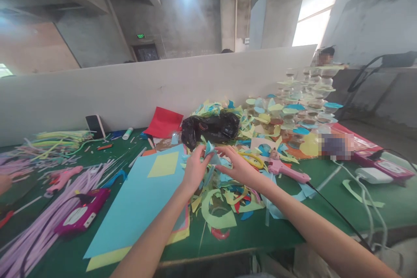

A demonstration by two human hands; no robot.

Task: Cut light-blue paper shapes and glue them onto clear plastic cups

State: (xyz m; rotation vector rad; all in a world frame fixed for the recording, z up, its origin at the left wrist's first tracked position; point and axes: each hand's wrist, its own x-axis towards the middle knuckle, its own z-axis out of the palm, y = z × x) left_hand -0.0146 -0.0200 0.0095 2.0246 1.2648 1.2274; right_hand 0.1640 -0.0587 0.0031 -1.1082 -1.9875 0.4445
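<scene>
A small piece of light blue paper [210,149], bent or folded, is pinched between my two hands above a pile of paper scraps. My left hand [195,169] grips its left side, fingers closed. From the right, my right hand [237,165] holds the other side between thumb and fingers. Beneath them lie cut-out scraps, including a pale green ring-shaped offcut [213,217]. Yellow scissor handles [253,160] show just beyond my right hand, and a pink glue gun [288,170] lies right of it. Blue paper sheets [137,208] are stacked beside my left forearm.
A black plastic bag [211,128] sits behind my hands, near red paper [163,122]. Stacked clear cups with paper discs [309,104] stand back right. Purple power strips [83,213], cables, lilac strips [48,226] and another pink glue gun [65,178] lie about. Another person's hand [4,183] is far left.
</scene>
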